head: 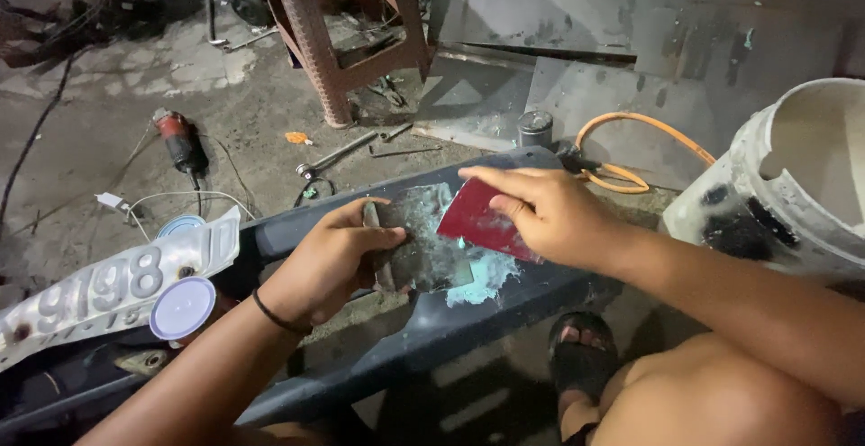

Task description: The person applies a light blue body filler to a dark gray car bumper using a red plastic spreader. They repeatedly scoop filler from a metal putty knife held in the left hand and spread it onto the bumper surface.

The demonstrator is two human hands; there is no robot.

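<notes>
My right hand [550,216] holds a red plastic spreader [478,221], its edge pressed onto pale green filler putty [482,284] smeared on a dark blue-grey vehicle body panel [432,329]. Beside it, my left hand [329,261] grips a dark flat putty-stained piece [423,248] against the panel, thumb on top. A black band circles my left wrist. The panel runs from lower left to upper right across my lap.
A metal number plate [99,288] and a round white lid [182,307] lie at the left. A dirty white bucket [793,185] stands at right by an orange hose [631,149]. An angle grinder [180,140], spanners, a small tin [535,127] and a reddish stool [342,31] sit on the concrete floor. My sandalled foot [581,356] is below.
</notes>
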